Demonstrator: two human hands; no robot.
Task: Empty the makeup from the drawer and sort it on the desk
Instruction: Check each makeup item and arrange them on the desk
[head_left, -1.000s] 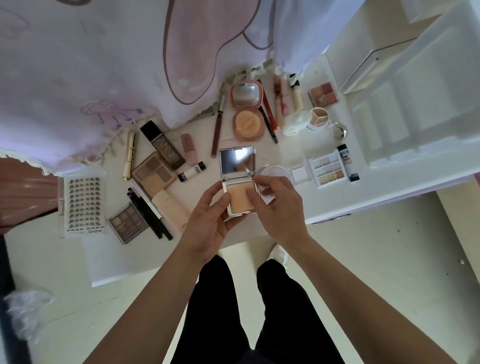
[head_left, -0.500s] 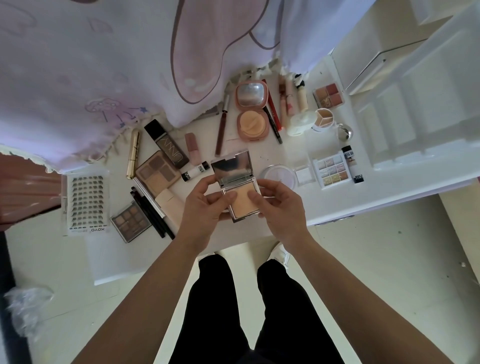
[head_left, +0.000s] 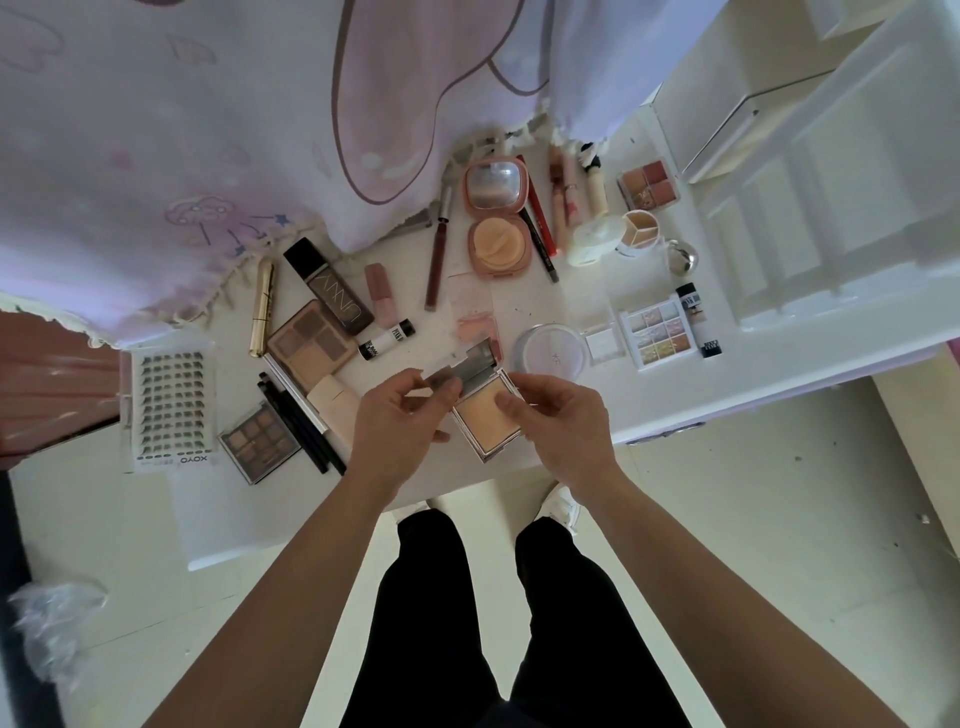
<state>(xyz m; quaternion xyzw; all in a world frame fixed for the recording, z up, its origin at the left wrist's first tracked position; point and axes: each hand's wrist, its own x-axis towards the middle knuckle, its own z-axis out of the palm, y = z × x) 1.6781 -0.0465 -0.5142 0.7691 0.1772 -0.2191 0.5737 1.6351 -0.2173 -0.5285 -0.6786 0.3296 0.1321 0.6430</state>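
head view, looking straight down. both hands are out over the near edge of the white surface (head_left: 545, 306), sharing a square compact (head_left: 485, 423). the left hand (head_left: 395, 431) pinches the mirrored lid btwn thumb & fingertips, w/ the lid tipped partway open. the right hand (head_left: 563, 434) grips the base from the right, thumb lying on the edge of the beige powder pan. the square compact looks lifted off the surface, above its front edge, though height is hard to judge from this angle.

the rest of the makeup is spread across the surface. on the left there's a lash tray (head_left: 171, 405) marked xoyo, w/ a brown shadow palette (head_left: 257, 447) just right of it and black pencils (head_left: 301, 426) beside that. behind those lie a contour palette (head_left: 309, 343), a black unny tube (head_left: 330, 293) & a gold mascara (head_left: 262, 306).

mid-back, a round pink compact (head_left: 496, 223) lies open, mirror up & puff showing, w/ a brown lip gloss (head_left: 436, 249) to its left. just past the hands sits a round clear lid (head_left: 550, 348), and a glitter palette (head_left: 657, 332) lies further right. a four-pan blush palette (head_left: 648, 184) sits back right, nr a white drawer unit (head_left: 779, 208).

a pale printed cloth (head_left: 208, 130) hangs over the back of the surface. black trousers (head_left: 431, 597) & a white shoe (head_left: 561, 506) show below, on the pale floor (head_left: 753, 519).
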